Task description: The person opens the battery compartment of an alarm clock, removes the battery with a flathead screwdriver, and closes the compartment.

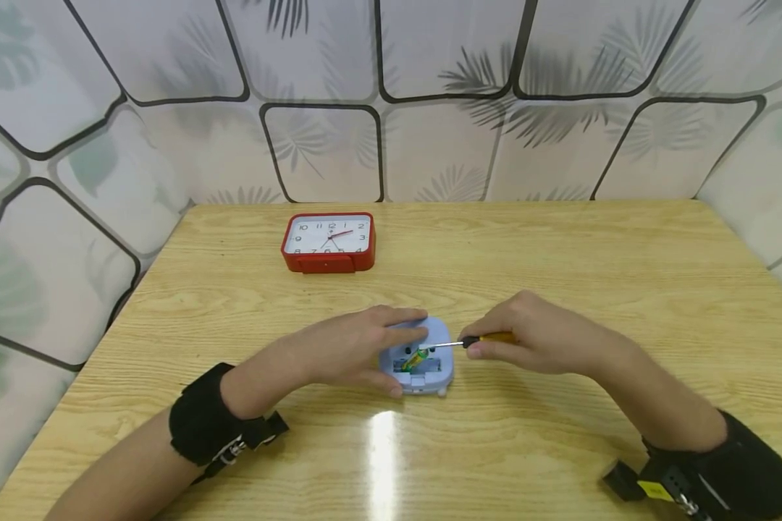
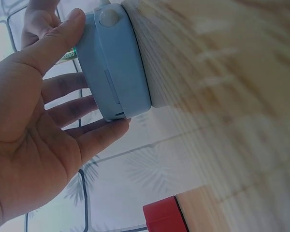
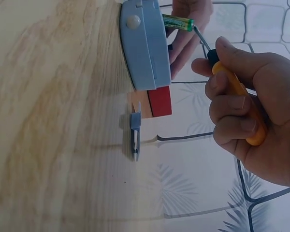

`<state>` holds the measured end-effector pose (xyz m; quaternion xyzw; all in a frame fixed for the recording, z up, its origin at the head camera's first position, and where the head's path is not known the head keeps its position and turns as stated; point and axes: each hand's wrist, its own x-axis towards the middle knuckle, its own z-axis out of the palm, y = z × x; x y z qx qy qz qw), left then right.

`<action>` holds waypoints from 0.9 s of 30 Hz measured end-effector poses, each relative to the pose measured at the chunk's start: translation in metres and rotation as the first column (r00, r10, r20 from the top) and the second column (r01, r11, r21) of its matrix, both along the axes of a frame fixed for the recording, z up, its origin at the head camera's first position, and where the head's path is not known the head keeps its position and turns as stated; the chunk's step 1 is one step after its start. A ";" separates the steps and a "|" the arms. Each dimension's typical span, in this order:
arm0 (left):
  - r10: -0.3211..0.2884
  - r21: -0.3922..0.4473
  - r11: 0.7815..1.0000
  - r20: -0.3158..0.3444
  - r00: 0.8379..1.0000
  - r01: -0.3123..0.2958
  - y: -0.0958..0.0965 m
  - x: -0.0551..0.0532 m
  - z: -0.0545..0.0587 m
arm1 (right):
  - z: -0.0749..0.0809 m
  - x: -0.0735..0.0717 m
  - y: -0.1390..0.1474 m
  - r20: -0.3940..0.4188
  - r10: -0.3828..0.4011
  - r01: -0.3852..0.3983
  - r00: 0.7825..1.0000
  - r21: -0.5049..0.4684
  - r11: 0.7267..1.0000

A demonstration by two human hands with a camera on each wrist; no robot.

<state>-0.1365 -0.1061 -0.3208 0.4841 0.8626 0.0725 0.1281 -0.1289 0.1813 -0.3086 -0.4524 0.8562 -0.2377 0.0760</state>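
Note:
A light-blue clock [image 1: 439, 330] lies back up on the wooden table, its battery compartment uncovered. One green battery [image 1: 415, 359] slants out of that compartment, its upper end raised. My left hand [image 1: 365, 344] holds the clock from the left, thumb at the near edge and fingers reaching over the far part. In my right hand [image 1: 541, 336] is a screwdriver [image 3: 239, 94] with a yellow-orange handle and black collar, gripped by curled fingers. Its metal shaft points left, and the tip is right at the battery's raised end in the right wrist view.
A red clock [image 1: 329, 242] stands at the back, left of centre. On the table beside the blue clock lies a small blue-grey cover [image 3: 135, 130], hidden behind my right hand in the head view. A patterned wall covering [image 1: 443, 152] borders the table's back edge.

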 end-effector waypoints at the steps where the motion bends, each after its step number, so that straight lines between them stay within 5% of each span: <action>1: -0.001 0.002 1.000 0.001 1.000 0.000 0.000 0.000 0.000 | -0.001 0.001 -0.001 0.001 -0.003 0.003 1.000 0.004 1.000; 9: -0.009 0.006 1.000 -0.002 1.000 0.009 0.001 0.000 0.000 | -0.006 0.005 -0.010 0.003 -0.013 0.013 1.000 0.067 0.998; 16: -0.005 -0.002 1.000 0.000 1.000 0.005 0.001 -0.001 0.001 | 0.010 0.004 0.006 -0.060 -0.036 0.040 0.998 0.077 0.996; 27: 0.004 -0.007 1.000 0.004 1.000 -0.004 0.000 0.000 0.001 | 0.020 0.003 0.017 0.026 -0.072 0.067 0.997 0.152 0.986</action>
